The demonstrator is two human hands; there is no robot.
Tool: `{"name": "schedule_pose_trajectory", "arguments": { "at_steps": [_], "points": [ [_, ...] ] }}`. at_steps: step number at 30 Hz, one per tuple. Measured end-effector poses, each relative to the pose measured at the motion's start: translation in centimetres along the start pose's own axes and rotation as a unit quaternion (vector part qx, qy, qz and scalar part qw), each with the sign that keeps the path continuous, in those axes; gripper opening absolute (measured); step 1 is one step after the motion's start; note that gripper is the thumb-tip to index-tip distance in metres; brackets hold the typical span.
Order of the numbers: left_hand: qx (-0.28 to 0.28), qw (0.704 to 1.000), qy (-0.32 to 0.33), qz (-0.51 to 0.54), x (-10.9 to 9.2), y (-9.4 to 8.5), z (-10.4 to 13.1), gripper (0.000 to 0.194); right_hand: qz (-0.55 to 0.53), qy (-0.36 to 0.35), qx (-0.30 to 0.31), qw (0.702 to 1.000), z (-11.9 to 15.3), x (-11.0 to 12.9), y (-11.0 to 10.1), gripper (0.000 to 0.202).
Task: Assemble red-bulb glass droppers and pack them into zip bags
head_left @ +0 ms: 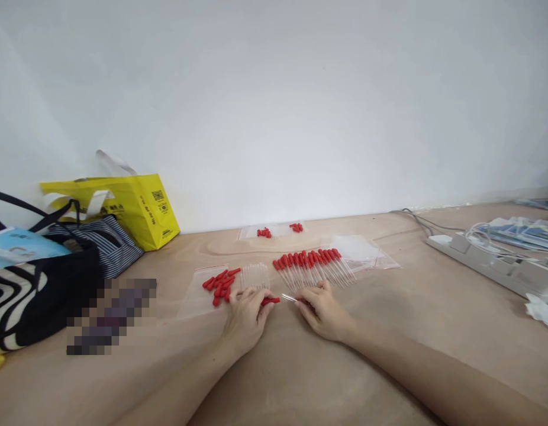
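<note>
Between the thumb and fingers of my left hand [250,313] is a red rubber dropper bulb [271,300], its end pointing right. My right hand [325,310] pinches a clear glass dropper tube [289,297], whose tip points left toward the bulb with a small gap between. Just beyond my left hand lie loose red bulbs [221,284] on a clear plastic bag [194,293]. Beside them is a row of clear tubes [255,276]. Several droppers with red bulbs fitted [307,260] lie in a slanting row beyond my right hand.
More red bulbs and tubes [264,233] lie on plastic near the wall. Flat clear bags [356,248] are behind the dropper row. A yellow bag [154,207] and a striped black bag [43,296] stand left. A white power strip [491,266] with cables lies right.
</note>
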State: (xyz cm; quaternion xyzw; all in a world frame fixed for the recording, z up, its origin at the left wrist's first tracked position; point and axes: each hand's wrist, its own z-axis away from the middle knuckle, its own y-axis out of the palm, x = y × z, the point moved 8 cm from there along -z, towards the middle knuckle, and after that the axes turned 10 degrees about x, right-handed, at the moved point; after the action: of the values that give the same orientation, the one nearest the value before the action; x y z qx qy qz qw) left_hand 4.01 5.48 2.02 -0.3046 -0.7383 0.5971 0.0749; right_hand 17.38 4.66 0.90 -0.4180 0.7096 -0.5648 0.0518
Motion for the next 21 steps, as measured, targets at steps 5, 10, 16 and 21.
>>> {"name": "schedule_pose_trajectory", "arguments": {
  "at_steps": [5,10,16,21],
  "points": [
    [-0.004,1.0,-0.01,0.013,0.31,-0.01,0.14,0.014,0.012,-0.012,0.011,1.0,0.02,0.39,0.26,0.014],
    [-0.008,1.0,0.0,0.019,0.2,0.0,0.12,0.015,0.016,-0.02,0.009,1.0,-0.07,0.56,0.33,0.015],
    [-0.011,0.999,0.014,0.028,-0.07,-0.03,0.09,0.017,0.012,-0.049,-0.002,0.999,-0.12,0.89,0.46,0.017],
    [-0.014,0.999,0.019,0.041,-0.25,-0.14,0.13,0.016,0.037,-0.073,0.002,0.997,-0.12,1.13,0.4,0.018]
  ]
}}
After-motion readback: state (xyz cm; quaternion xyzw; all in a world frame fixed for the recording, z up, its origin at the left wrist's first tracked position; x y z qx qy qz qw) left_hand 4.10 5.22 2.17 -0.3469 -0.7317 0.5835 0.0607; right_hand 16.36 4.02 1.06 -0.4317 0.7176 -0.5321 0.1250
